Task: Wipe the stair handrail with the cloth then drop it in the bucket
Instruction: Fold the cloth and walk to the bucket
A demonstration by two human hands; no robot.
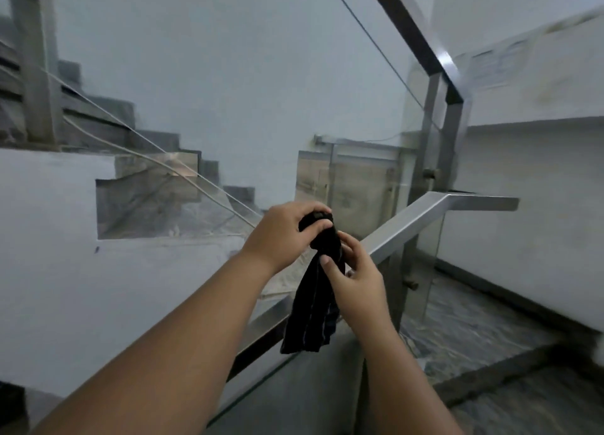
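A dark cloth with thin pale stripes [313,310] hangs in front of me, bunched at its top. My left hand [284,232] grips the bunched top end. My right hand [353,277] holds the cloth just below, thumb pressed on its front. Behind both hands a flat steel handrail [418,219] runs diagonally from lower left to upper right, then bends level toward the right. The cloth hangs over the rail's line; whether it touches the rail I cannot tell. No bucket is in view.
Glass panels [327,107] fill the space under a second, higher steel rail [415,32]. A steel post [447,160] stands at the corner. Grey stone steps [153,140] climb at left; a speckled landing floor [474,330] lies at lower right.
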